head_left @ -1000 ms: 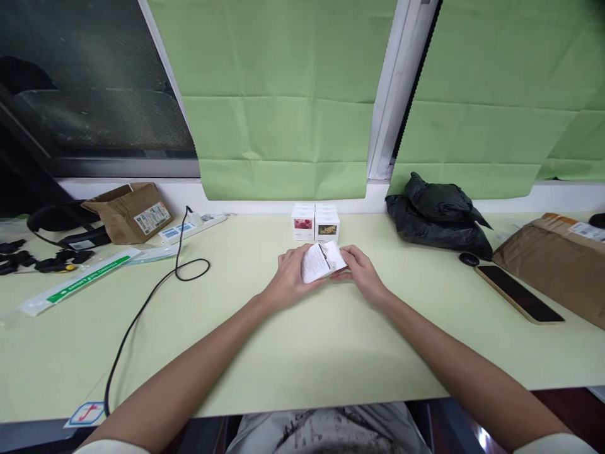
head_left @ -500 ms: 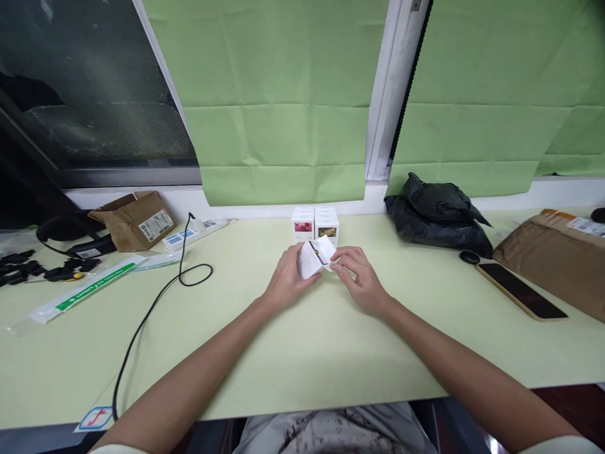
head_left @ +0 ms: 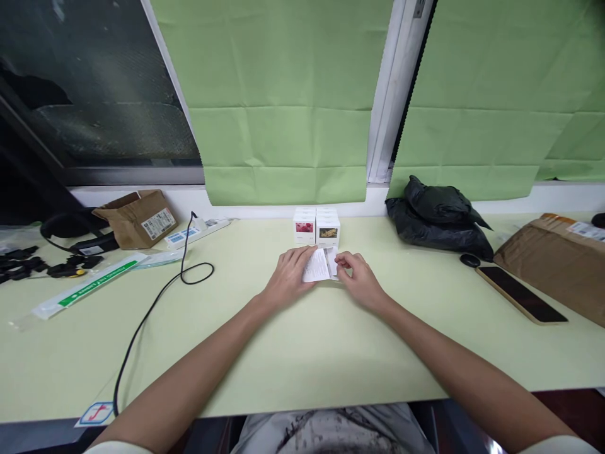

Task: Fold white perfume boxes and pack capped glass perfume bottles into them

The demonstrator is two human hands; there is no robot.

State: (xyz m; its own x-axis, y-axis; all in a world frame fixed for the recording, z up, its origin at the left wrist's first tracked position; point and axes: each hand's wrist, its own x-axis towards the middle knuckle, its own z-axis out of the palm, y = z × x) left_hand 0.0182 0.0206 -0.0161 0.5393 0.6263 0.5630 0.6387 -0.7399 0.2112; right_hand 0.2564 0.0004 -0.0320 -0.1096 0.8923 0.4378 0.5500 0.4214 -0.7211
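Observation:
Low over the table, my left hand [head_left: 289,277] wraps round the left side of a small white box [head_left: 316,266] with fine printed text on its face. My right hand [head_left: 362,280] has its fingers bent and pinched together at the box's right end, against a white flap [head_left: 333,261]. What lies inside the box cannot be made out. Just beyond my hands stand several white boxes in two rows. The front left box [head_left: 304,229] bears a red picture, and the front right box [head_left: 328,232] a yellowish one.
To the left are a black cable [head_left: 155,301], a power strip [head_left: 201,232], an opened brown package [head_left: 142,221] and a green-and-white plastic packet [head_left: 94,287]. On the right lie a black plastic bag [head_left: 437,217], a phone [head_left: 520,293] and a brown parcel [head_left: 553,258].
The white box has turned from a tilt to lying flatter and sits slightly lower. My left fingers have shifted over its top edge, and my right fingers have curled in more.

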